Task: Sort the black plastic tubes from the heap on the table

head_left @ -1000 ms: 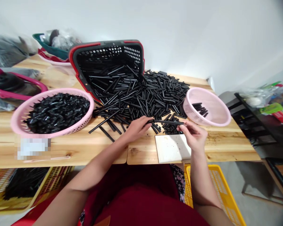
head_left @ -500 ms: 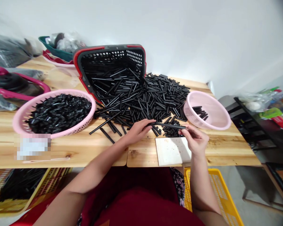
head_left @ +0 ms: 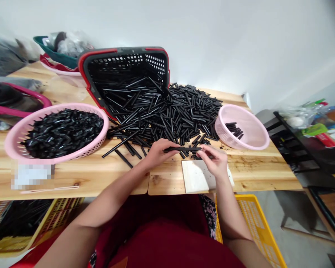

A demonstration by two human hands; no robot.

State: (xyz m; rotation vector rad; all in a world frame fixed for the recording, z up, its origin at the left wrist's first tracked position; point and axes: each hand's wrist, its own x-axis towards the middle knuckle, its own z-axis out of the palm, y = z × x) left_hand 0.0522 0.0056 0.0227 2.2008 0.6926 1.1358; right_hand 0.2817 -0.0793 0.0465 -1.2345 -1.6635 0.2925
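A flat, pale rectangular board (head_left: 194, 178) lies at the near edge of the light wooden desk (head_left: 108, 178), and just beyond it both bare hands grip a slim, straight black stick (head_left: 187, 149). The stick runs roughly level from side to side, above the desk and past the board's far edge. The left hand (head_left: 160, 152), beyond the board and to its left, is closed on one end, thumb against fingers; whether it holds more than one stick cannot be told. The right hand (head_left: 214, 160), over the far right part of the board, pinches the other end between thumb and fingers, its forearm crossing the board's right side. Short black bits (head_left: 197, 156) lie close to the board's far edge, partly hidden by the hands. Farther beyond the board spreads a wide heap of black sticks (head_left: 184, 111), which reaches, to the board's far left, into a tipped dark grey plastic basket with red trim (head_left: 134, 49). Beyond the board to its right stands a round pale pink plastic bowl (head_left: 252, 136) with a few black sticks inside. Well to the board's left sits an oval pink slotted basket (head_left: 12, 145), filled with glossy black pieces (head_left: 64, 132). A yellow plastic crate (head_left: 257, 208) shows below the desk, to the board's right.
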